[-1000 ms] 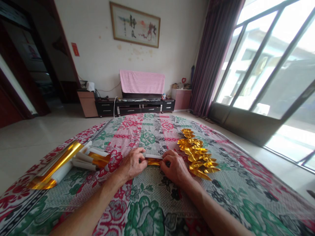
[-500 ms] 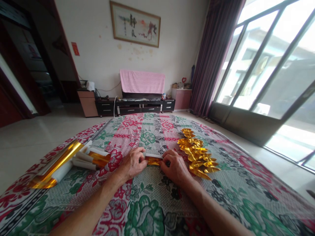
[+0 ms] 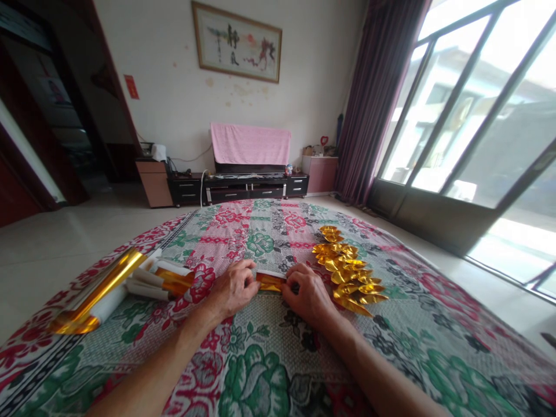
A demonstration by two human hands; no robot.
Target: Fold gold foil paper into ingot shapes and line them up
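Note:
Between my hands lies a small folded strip of gold foil paper [image 3: 270, 282], its white back showing along the far edge. My left hand [image 3: 237, 287] pinches its left end with curled fingers. At the other end my right hand [image 3: 307, 292] grips it the same way, thumb and fingers closed. Just beyond my right hand stands a row of folded gold foil pieces [image 3: 347, 271], pointed like petals and nested together. Off to the left are rolled sheets of gold foil paper [image 3: 110, 284] with white backs, loosely curled over each other.
A patterned red, green and grey cloth [image 3: 256, 376] covers the bed-like surface under my hands. Across the room a low black cabinet [image 3: 243, 188] carries a screen draped with a pink cloth [image 3: 252, 143]. Tall windows and a purple curtain [image 3: 369, 104] are on the right.
Both hands keep almost the same place and grip on the foil strip. The view has shifted very slightly; nothing else has visibly moved.

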